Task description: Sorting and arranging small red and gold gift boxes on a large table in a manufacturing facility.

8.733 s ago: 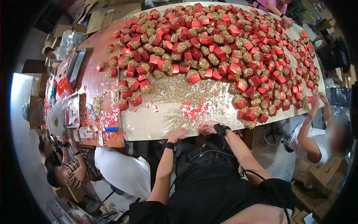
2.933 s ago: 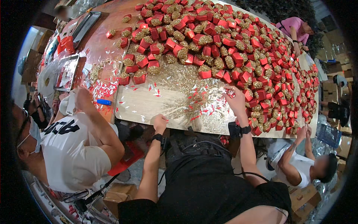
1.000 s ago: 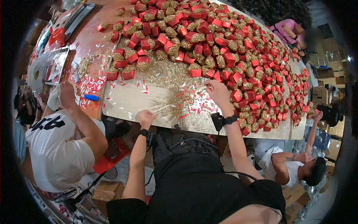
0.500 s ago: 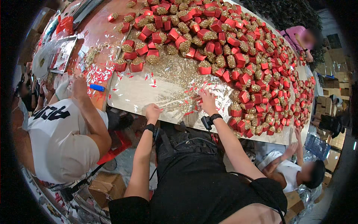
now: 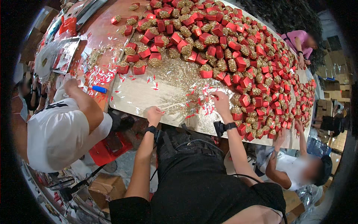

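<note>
The right hand (image 5: pixel 222 105) has just shifted over the loose scraps (image 5: pixel 207 107), nearer the heap of red-and-gold ornaments (image 5: pixel 240 61), fingertips together, on what I cannot tell, while the left hand (image 5: pixel 153 116), before the heap, pinches a red scrap (image 5: pixel 163 112), so both seem occupied.

Beyond and right of the right hand (image 5: pixel 220 101) I see red-and-gold faceted pieces (image 5: pixel 244 83) heaped across the pale flat board (image 5: pixel 130 95); small red and white slips (image 5: pixel 190 116) lie between it and the left hand (image 5: pixel 153 115).
</note>
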`<state>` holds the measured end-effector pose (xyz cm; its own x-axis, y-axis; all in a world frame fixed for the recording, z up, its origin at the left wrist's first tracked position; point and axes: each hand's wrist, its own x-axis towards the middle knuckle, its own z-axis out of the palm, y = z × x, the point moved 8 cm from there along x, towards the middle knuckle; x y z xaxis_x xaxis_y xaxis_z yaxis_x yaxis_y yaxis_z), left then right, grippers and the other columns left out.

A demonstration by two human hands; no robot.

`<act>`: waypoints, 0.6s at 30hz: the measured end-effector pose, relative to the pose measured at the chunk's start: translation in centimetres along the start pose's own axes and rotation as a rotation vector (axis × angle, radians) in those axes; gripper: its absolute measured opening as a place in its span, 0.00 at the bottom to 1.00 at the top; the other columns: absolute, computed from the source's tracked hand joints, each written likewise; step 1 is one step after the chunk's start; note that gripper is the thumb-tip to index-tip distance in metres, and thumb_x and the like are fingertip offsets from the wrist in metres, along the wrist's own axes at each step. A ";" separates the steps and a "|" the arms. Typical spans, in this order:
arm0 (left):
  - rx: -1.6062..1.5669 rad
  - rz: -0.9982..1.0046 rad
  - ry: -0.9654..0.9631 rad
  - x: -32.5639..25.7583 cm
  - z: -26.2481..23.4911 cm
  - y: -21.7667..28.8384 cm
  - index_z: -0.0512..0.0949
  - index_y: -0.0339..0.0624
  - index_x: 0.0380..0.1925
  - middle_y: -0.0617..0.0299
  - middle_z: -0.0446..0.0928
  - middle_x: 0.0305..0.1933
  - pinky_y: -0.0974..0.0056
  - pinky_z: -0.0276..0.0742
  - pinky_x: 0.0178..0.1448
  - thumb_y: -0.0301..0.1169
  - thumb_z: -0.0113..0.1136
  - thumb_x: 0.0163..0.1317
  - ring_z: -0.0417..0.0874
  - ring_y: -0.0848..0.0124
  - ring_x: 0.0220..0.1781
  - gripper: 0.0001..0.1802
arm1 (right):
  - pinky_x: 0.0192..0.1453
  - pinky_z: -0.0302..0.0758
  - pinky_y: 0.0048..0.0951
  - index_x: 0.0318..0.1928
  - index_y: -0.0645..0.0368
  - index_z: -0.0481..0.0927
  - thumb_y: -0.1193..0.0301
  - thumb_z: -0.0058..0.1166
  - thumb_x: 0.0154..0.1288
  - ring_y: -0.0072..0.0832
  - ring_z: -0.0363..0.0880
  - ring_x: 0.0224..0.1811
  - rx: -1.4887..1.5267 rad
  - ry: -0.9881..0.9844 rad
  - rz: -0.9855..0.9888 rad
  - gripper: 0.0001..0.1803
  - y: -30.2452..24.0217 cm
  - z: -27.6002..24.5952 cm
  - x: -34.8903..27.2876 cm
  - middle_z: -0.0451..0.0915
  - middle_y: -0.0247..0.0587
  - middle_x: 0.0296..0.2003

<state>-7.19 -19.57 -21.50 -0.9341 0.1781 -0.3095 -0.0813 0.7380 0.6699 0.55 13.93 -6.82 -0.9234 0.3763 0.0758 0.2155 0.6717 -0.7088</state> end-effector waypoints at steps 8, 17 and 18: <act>0.045 -0.023 -0.004 0.0 -0.4 2.0 0.73 0.41 0.16 0.56 0.74 0.21 0.61 0.71 0.31 0.28 0.69 0.34 0.76 0.61 0.26 0.12 | 0.39 0.72 0.29 0.31 0.63 0.77 0.79 0.52 0.50 0.37 0.77 0.34 -0.002 0.143 -0.009 0.06 -1.9 -4.6 0.8 0.78 0.44 0.31; 0.058 -0.012 -0.030 -0.2 0.8 0.4 0.73 0.42 0.16 0.56 0.74 0.21 0.60 0.71 0.31 0.30 0.69 0.34 0.76 0.59 0.27 0.13 | 0.40 0.72 0.28 0.31 0.63 0.77 0.77 0.53 0.51 0.37 0.77 0.35 0.002 0.102 0.021 0.05 -0.1 -4.7 0.5 0.78 0.43 0.33; 0.043 -0.058 -0.042 -0.2 0.8 0.1 0.72 0.42 0.16 0.55 0.74 0.21 0.60 0.71 0.32 0.30 0.69 0.35 0.76 0.58 0.27 0.13 | 0.40 0.72 0.28 0.31 0.63 0.78 0.77 0.53 0.51 0.37 0.78 0.35 0.056 0.201 0.065 0.06 0.0 -5.3 -0.1 0.78 0.44 0.33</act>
<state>-6.74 -19.06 -21.91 -0.9126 0.1610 -0.3757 -0.1188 0.7750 0.6207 2.33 17.30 -3.12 -0.8247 0.5416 0.1629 0.2496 0.6070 -0.7545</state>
